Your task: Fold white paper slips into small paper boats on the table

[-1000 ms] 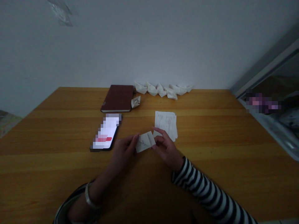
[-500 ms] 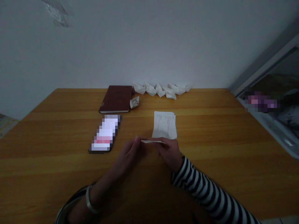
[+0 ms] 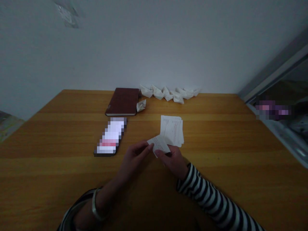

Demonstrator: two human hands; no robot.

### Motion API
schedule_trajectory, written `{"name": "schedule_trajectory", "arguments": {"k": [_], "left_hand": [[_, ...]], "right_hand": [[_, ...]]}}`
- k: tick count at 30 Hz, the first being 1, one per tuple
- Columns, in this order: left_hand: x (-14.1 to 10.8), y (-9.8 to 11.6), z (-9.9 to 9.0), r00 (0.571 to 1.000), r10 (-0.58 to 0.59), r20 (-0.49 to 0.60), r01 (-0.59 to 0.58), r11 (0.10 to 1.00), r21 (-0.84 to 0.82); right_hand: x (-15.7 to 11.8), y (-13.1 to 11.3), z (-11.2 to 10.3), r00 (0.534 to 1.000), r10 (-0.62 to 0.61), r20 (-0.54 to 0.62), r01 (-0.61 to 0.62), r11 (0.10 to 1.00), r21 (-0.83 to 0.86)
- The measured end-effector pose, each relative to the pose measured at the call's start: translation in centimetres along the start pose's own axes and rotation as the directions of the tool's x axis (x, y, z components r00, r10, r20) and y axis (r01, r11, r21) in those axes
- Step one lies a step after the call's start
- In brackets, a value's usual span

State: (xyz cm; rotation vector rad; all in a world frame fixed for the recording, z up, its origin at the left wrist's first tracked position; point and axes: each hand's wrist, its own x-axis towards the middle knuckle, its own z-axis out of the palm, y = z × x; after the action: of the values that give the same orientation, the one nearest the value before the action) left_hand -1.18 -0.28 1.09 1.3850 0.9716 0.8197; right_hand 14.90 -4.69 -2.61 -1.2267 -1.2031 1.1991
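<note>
A small folded piece of printed white paper [image 3: 159,143] is held between both hands above the table. My left hand [image 3: 136,155] pinches its left edge between thumb and fingers. On the right side, my right hand [image 3: 173,160] grips the paper with the thumb on top and the fingers underneath. Just behind the hands lies a stack of printed white sheets [image 3: 171,130], partly covered by the held paper and my right hand.
The wooden table [image 3: 223,134] carries a phone [image 3: 112,136] at the left, with a dark red notebook [image 3: 124,101] behind it. One folded paper piece [image 3: 141,105] lies beside the notebook. Several folded paper boats [image 3: 157,92] line the wall.
The held paper was edge-on and now shows its printed face, tilted toward the camera. My left fingers have shifted slightly right, and the view has moved slightly.
</note>
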Motion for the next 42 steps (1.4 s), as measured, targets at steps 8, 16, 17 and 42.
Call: {"name": "schedule_trajectory", "arguments": {"k": [8,16,17,42], "left_hand": [[-0.1,0.0,-0.3,0.993,-0.120,0.013,0.121,0.984,-0.131],[-0.2,-1.3,0.5,0.972,-0.157,0.174,0.186,0.969,-0.162],[-0.2,-1.4,0.6,0.971,-0.166,0.173,0.201,0.957,-0.210],[-0.5,-0.9,0.5,0.976,-0.177,0.125,0.204,0.948,-0.246]], "right_hand": [[-0.5,-0.7,-0.4,0.946,-0.269,-0.180,0.184,0.904,-0.386],[-0.4,-0.4,-0.3,0.977,-0.183,-0.108,0.159,0.966,-0.203],[-0.5,-0.3,-0.3,0.977,-0.173,-0.121,0.147,0.969,-0.197],[-0.9,0.0,-0.7,0.740,-0.634,0.224,0.623,0.522,-0.582]]}}
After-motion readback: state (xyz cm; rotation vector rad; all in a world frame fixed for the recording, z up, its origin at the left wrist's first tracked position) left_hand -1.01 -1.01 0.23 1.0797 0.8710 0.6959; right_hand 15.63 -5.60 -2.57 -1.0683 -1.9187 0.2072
